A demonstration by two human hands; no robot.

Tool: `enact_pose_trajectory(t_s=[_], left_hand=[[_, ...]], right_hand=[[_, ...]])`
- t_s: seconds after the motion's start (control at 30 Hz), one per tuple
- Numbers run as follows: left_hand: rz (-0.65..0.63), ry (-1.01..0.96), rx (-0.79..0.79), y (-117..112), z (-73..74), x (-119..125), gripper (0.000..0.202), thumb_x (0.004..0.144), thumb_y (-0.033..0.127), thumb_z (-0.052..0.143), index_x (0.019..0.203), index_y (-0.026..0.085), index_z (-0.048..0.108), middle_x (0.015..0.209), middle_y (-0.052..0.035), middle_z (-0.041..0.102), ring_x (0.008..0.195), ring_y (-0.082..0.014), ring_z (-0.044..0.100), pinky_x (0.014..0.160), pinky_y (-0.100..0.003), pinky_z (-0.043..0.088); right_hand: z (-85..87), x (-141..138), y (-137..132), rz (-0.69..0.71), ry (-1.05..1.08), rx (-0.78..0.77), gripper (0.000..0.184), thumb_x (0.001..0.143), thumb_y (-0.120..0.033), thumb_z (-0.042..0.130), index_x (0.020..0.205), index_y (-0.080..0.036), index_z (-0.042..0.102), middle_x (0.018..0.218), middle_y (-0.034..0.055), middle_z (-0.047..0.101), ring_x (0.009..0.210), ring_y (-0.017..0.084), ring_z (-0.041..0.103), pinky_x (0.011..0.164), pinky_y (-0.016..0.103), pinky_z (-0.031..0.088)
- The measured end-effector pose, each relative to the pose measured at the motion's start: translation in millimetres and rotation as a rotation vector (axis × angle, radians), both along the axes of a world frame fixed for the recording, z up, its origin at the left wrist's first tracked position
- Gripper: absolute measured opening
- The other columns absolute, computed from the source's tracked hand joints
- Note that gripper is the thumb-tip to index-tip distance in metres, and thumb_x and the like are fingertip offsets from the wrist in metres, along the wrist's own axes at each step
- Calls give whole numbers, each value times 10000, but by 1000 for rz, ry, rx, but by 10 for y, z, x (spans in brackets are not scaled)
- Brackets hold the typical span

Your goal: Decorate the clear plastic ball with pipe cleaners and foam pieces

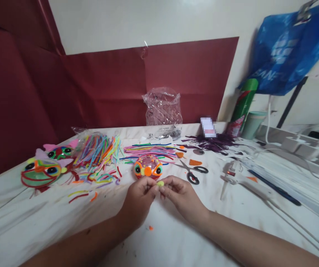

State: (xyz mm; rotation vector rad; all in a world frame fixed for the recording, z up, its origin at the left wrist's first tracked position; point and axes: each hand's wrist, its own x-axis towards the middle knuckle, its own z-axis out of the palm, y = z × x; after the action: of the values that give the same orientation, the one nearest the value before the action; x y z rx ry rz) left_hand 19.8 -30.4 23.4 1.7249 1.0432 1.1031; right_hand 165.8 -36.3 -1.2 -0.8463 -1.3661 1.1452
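Note:
My left hand (141, 198) and my right hand (185, 198) meet in front of me above the white marbled table (176, 241), fingers pinched together. Between their fingertips is a small round yellow piece (160, 183); whether it is a coiled pipe cleaner or a pompom is too small to tell. Just behind the hands stands a clear round face ornament (148, 167) with orange trim, black-centred eyes and an orange disc nose. My fingers cover its lower edge. To the right of it lie open scissors (194, 170) with black handles.
Pipe cleaners (98, 148) lie bundled and loose at left, beside finished face ornaments (41, 172). A corded glue gun (248, 183) rests at right, near a power strip (301, 150). Purple strands (215, 142) and a clear plastic bag (163, 107) are at the back.

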Motion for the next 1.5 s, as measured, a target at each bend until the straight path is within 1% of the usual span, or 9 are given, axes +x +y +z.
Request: enact_pose_trajectory(t_s=[0.3, 0.43, 0.6, 0.7, 0.87, 1.0, 1.17, 1.33, 1.5], left_hand=[[3, 216, 133, 73, -56, -122, 131, 754, 241, 508, 648, 167, 528, 624, 27, 510, 595, -113, 465, 570, -218, 359], [-26, 336, 279, 102, -108, -167, 126, 769, 187, 478, 644, 177, 477, 642, 24, 504, 628, -122, 481, 603, -225, 366], [-78, 471, 445, 91, -175, -180, 157, 802, 153, 417, 654, 179, 464, 668, 3, 504, 653, -135, 493, 613, -237, 371], [-112, 470, 464, 71, -128, -181, 141, 773, 132, 434, 648, 177, 482, 646, 5, 507, 633, -132, 492, 592, -232, 366], [-8, 205, 239, 32, -29, -148, 140, 767, 194, 485, 635, 172, 525, 644, 8, 551, 627, -123, 518, 597, -219, 396], [-11, 76, 114, 0, -86, -92, 150, 776, 225, 490, 654, 166, 552, 667, 3, 588, 653, -125, 538, 623, -223, 409], [-18, 151, 42, 26, -137, -89, 125, 749, 222, 498, 636, 171, 505, 581, 38, 488, 559, -105, 447, 533, -212, 349], [-59, 342, 211, 78, -162, -154, 135, 746, 166, 468, 616, 183, 437, 608, 34, 474, 604, -119, 455, 575, -229, 341], [-105, 479, 310, 73, -226, -145, 143, 778, 165, 441, 637, 184, 455, 653, 9, 503, 657, -140, 489, 601, -245, 355]], right_hand=[[55, 56, -21, -35, -239, 116, 197, 852, -344, 516, 754, -177, 553, 626, -27, 507, 586, 106, 461, 559, 219, 377], [59, 77, -34, -106, -538, 315, 162, 865, -246, 471, 731, -176, 530, 656, -3, 526, 600, 116, 476, 571, 224, 381], [63, 136, -16, -58, -813, 532, 153, 844, -139, 415, 768, -161, 546, 701, 45, 561, 643, 142, 524, 597, 240, 407], [78, 141, -12, -22, -788, 487, 160, 839, -149, 431, 760, -160, 569, 710, 54, 583, 660, 152, 544, 620, 257, 423], [94, 66, -26, 68, -298, 96, 141, 826, -293, 554, 846, -168, 614, 715, 21, 623, 654, 134, 573, 639, 252, 456], [56, 4, -70, 5, -182, 43, 160, 802, -325, 593, 797, -167, 610, 658, -5, 602, 638, 124, 561, 648, 248, 451], [48, 26, -70, -64, -351, 111, 189, 846, -297, 507, 728, -166, 577, 634, -11, 555, 596, 113, 513, 575, 225, 413], [91, 121, -24, -49, -734, 324, 134, 819, -160, 468, 722, -164, 559, 646, 4, 558, 583, 114, 491, 544, 215, 373], [144, 204, -17, 87, -934, 498, 159, 810, -109, 437, 755, -161, 577, 686, 29, 582, 598, 121, 516, 571, 213, 398]])
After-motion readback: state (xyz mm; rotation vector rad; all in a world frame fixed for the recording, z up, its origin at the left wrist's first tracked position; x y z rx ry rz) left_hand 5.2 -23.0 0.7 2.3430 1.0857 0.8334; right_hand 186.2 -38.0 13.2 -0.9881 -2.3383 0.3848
